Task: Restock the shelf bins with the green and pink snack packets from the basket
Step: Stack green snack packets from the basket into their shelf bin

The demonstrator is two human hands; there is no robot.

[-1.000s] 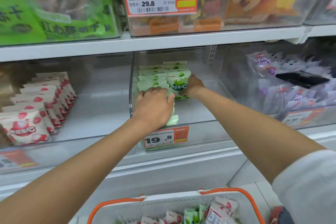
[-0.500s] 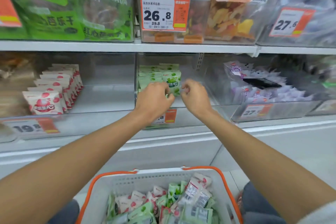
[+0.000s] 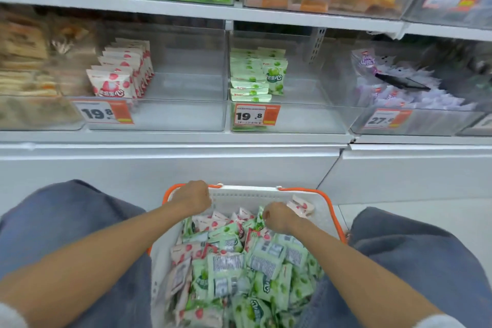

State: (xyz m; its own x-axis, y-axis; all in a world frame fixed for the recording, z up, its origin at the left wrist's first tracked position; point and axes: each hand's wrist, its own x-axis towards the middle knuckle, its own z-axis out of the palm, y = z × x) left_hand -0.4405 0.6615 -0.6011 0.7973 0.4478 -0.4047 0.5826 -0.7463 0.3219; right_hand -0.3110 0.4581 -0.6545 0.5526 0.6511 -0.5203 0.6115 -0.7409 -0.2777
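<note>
A shelf is lined with clear bins: pink packets are stood in the left bin, green packets in the middle bin. Below, a basket is heaped with both kinds. The left hand is curled at its far rim and the right hand is curled over the heap. Whether anything is gripped cannot be told.

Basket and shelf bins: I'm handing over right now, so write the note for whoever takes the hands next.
Left hand: fingers curled at the basket far-left rim; grip unclear.
Right hand: fingers curled among the loose packets in the basket; no hold can be confirmed.
Done: green row stands in the middle bin, pink row in the left bin; both bins have room on their right side.
Left: the basket holds a mixed green and pink heap to sort into the matching bins.
</note>
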